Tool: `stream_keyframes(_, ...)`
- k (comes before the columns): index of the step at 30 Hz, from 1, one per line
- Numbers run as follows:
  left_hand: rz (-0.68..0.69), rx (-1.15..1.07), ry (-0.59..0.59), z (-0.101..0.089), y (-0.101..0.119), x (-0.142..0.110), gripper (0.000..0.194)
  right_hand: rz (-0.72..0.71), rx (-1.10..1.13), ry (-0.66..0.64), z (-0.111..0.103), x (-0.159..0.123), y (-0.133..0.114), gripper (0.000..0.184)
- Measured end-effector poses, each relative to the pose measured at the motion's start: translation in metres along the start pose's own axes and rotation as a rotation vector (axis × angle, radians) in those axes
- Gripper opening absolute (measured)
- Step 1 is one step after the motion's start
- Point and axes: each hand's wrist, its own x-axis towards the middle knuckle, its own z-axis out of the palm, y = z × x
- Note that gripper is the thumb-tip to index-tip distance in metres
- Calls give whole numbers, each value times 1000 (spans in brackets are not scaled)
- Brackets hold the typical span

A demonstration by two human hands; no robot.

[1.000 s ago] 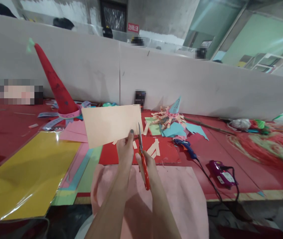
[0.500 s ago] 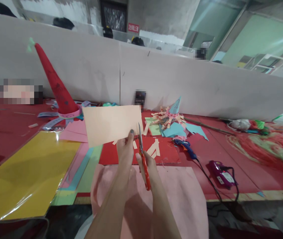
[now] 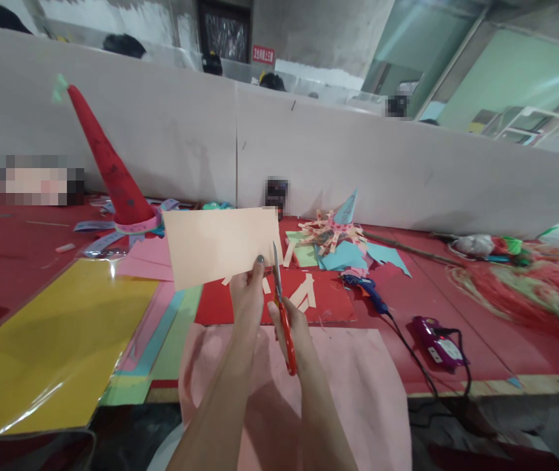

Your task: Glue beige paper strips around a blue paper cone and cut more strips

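My left hand [image 3: 249, 291] pinches the lower right part of a cream sheet of paper [image 3: 218, 245], thumb on the near face. In my right hand [image 3: 295, 320] is a pair of red-handled scissors [image 3: 287, 337], the blades pointing up at the sheet's right edge. The blades look almost closed; whether they bite into the paper I cannot tell. Cut cream paper strips [image 3: 304, 292] lie on a red board [image 3: 331, 301] behind my right hand. A pink cloth [image 3: 348, 386] spreads beneath my forearms.
On the left stand a tall red cone [image 3: 110, 163] and a yellow sheet [image 3: 48, 347] over coloured papers. To the right lie a blue glue gun [image 3: 368, 288], a purple corded box [image 3: 439, 343] and red-green strands [image 3: 520, 288]. A small blue cone [image 3: 345, 210] sits behind. A white partition [image 3: 407, 163] borders the table.
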Motion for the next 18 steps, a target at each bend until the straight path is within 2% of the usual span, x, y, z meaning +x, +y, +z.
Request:
stream_keyframes(5, 14, 29, 25, -1, 0, 0, 37, -75, -8, 29, 0, -1, 0, 33)
stream_keyframes(10, 33, 66, 50, -1, -2, 0, 39, -83, -10, 19, 0, -1, 0, 33)
stream_keyframes(18, 6, -81, 65, 0, -2, 2, 36, -38, 1, -33, 2, 0, 2, 24)
